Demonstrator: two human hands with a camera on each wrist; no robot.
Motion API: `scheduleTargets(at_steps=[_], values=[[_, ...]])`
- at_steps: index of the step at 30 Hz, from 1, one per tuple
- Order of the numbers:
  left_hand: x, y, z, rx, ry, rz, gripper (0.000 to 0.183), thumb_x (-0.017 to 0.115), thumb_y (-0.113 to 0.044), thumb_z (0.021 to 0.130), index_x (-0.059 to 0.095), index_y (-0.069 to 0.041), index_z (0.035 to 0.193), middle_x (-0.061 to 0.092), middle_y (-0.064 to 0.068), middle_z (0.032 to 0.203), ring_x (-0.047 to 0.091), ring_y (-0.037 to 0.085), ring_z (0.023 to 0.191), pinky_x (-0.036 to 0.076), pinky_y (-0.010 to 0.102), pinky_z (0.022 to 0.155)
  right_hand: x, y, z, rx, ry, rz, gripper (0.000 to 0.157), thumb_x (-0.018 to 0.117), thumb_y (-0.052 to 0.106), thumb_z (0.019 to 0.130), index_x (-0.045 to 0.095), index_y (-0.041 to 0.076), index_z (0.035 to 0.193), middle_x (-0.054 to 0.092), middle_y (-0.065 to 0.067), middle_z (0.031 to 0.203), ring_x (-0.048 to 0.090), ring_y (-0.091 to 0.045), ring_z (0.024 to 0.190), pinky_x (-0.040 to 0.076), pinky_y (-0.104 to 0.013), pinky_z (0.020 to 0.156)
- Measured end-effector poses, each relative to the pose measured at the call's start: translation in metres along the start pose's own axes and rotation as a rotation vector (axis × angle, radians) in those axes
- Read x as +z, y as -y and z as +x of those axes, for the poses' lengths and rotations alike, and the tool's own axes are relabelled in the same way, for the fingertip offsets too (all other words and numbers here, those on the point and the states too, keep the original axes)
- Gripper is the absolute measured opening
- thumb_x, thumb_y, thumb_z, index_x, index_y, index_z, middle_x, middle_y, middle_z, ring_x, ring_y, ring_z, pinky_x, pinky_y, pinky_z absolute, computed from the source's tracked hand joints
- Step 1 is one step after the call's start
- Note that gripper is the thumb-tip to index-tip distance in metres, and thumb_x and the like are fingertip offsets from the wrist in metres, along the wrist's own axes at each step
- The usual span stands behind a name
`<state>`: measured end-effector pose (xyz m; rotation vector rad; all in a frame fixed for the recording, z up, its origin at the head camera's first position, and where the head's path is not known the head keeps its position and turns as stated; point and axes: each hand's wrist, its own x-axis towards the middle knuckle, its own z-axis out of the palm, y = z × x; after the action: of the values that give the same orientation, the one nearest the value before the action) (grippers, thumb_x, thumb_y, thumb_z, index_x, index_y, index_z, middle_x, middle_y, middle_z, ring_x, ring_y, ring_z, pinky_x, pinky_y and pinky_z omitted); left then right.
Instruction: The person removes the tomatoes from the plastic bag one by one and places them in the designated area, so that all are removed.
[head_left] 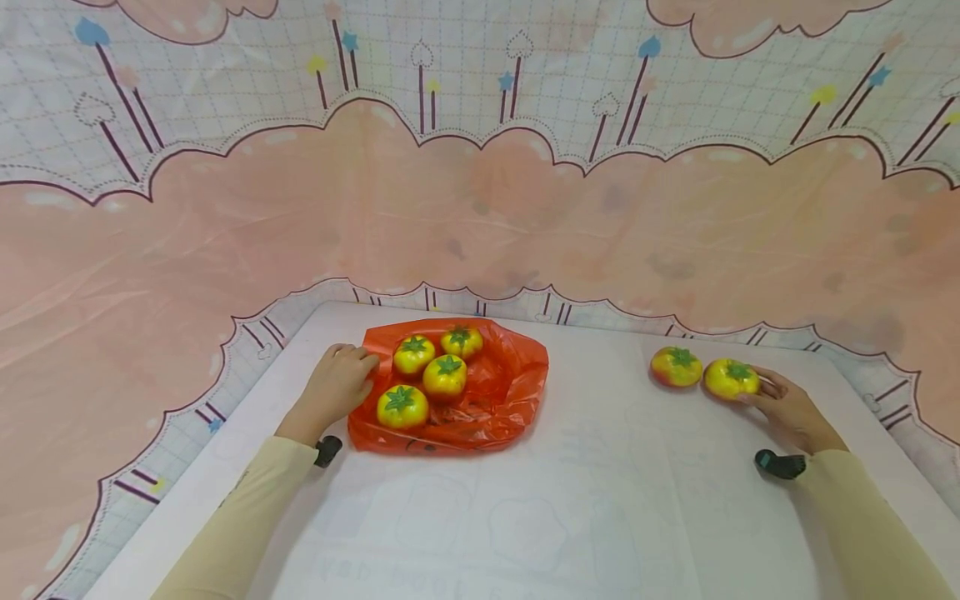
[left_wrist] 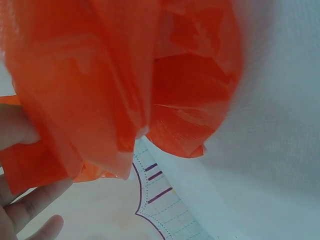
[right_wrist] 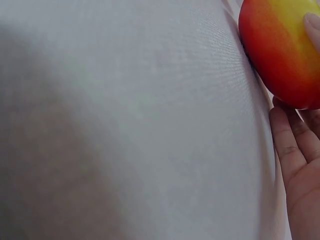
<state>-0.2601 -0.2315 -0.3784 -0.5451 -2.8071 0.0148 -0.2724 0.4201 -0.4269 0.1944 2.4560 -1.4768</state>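
Observation:
A red plastic bag (head_left: 517, 379) lies spread on the table at the left of the middle. Several yellow-and-red tomatoes, one of them at the front left (head_left: 402, 407), sit on it with green star-shaped leaves on top. My left hand (head_left: 339, 379) holds the bag's left edge; in the left wrist view the film runs between thumb and fingers (left_wrist: 37, 202). At the far right, my right hand (head_left: 791, 408) grips another tomato (head_left: 731, 379), thumb on its side and fingers by its underside. One more tomato (head_left: 676, 367) sits just left of that one.
The white table (head_left: 600, 500) has faint printing on its cover. Behind it and at the sides hangs a pink and white patterned cloth (head_left: 480, 217). A black wrist camera (head_left: 780, 464) is strapped to the right wrist, and another (head_left: 327, 451) to the left.

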Motion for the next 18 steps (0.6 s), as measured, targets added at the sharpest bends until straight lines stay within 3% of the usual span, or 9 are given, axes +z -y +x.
scheduleTargets(at_steps=[9, 18], values=[[-0.0003, 0.0006, -0.0008, 0.017, -0.022, -0.002, 0.018, 0.069, -0.009, 0.08, 0.067, -0.003, 0.096, 0.068, 0.015, 0.093, 0.06, 0.033, 0.092, 0.042, 0.052, 0.098, 0.0002, -0.0007, -0.0027, -0.002, 0.012, 0.05, 0.088, 0.056, 0.036, 0.093, -0.005, 0.007, 0.15, -0.013, -0.028, 0.151, -0.006, -0.049, 0.139, 0.013, -0.058, 0.111], [0.0021, 0.001, -0.0019, 0.0, -0.012, -0.001, 0.019, 0.07, -0.012, 0.08, 0.068, -0.004, 0.098, 0.068, 0.014, 0.095, 0.06, 0.032, 0.093, 0.042, 0.052, 0.099, -0.0013, -0.0033, -0.0042, -0.017, 0.036, 0.114, 0.087, 0.058, 0.034, 0.092, -0.007, 0.032, 0.15, -0.018, -0.023, 0.152, -0.009, -0.045, 0.14, 0.009, -0.057, 0.111]])
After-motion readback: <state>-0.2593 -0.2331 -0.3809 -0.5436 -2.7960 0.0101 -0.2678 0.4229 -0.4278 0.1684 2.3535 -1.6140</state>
